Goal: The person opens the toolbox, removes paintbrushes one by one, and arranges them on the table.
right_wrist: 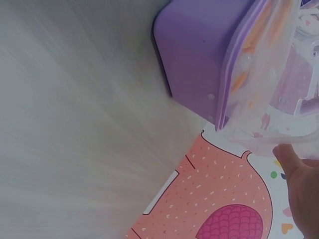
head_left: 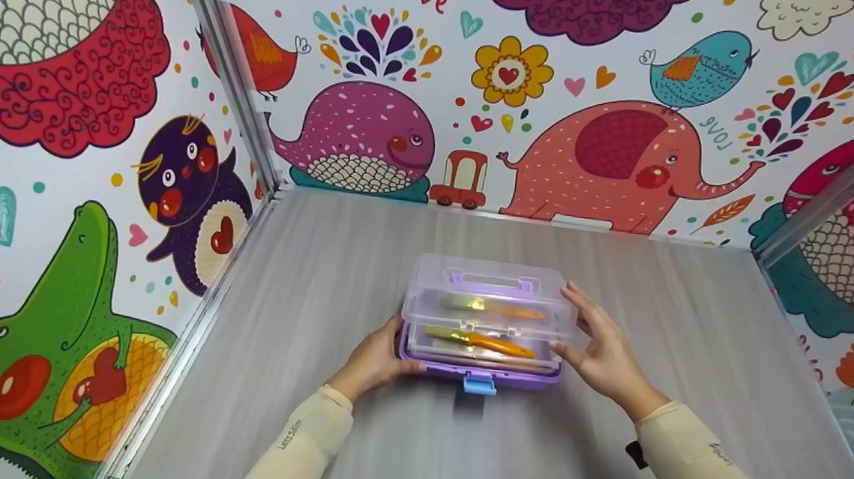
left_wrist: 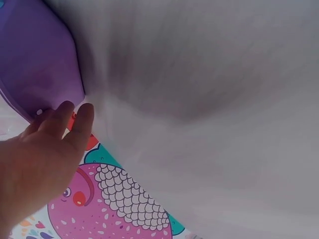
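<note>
In the head view, a purple plastic box [head_left: 530, 382] rests on the table with its clear lid [head_left: 496, 278] partly raised and a blue latch [head_left: 479, 384] at its front. A paintbrush [head_left: 498, 344] with an orange handle lies in the clear inner tray [head_left: 419, 348]. Through the lid, a second brush shape shows, perhaps a reflection. My left hand [head_left: 377, 356] holds the box's left side, its thumb at the front corner; the left wrist view shows its fingers [left_wrist: 62, 117] against the purple wall. With my right hand [head_left: 607, 350] I grip the lid's right edge, also seen in the right wrist view.
The box stands on a grey wood-grain table [head_left: 320, 262]. Printed panels with cartoon animals, such as an elephant [head_left: 590, 168] and a crocodile [head_left: 83, 321], enclose the left, back and right, joined by metal corner posts [head_left: 232, 68].
</note>
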`<action>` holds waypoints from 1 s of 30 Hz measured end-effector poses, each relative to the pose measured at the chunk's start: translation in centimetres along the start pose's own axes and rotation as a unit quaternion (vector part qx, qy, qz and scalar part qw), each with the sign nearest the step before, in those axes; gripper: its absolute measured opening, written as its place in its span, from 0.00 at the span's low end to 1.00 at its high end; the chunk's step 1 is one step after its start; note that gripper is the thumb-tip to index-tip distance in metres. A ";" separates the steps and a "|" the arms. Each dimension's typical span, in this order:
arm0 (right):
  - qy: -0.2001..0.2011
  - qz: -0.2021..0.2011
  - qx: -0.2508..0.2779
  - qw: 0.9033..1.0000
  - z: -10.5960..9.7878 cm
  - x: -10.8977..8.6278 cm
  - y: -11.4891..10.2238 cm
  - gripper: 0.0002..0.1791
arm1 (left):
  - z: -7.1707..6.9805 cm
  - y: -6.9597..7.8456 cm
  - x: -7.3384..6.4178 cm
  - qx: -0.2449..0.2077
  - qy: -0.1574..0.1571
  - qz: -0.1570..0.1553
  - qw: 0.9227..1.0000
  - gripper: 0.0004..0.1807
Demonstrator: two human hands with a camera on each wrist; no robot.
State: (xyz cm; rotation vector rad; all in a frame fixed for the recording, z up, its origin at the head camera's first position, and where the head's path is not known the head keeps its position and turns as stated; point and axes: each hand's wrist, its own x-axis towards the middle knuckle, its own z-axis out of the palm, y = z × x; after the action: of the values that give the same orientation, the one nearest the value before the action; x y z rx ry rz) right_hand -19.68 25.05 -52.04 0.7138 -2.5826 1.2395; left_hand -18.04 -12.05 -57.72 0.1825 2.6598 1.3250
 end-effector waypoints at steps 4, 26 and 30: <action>-0.002 0.014 -0.002 1.000 -0.3 0.4 -0.2 0.47 | 0.0 0.2 -0.1 0.011 -0.001 0.003 1.000 0.54; -0.017 0.108 0.031 0.994 -1.5 2.5 0.0 0.46 | -0.2 0.0 0.0 0.032 -0.001 0.009 0.999 0.61; -0.016 0.099 0.042 0.994 -1.7 3.0 0.2 0.44 | -0.3 0.0 0.0 0.033 0.000 0.008 0.999 0.60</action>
State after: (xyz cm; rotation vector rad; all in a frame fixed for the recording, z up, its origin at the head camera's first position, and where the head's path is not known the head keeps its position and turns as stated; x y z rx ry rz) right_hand -22.39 25.41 -50.01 0.5048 -2.6955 1.4134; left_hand -18.09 -12.30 -57.55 0.2138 2.7090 1.2421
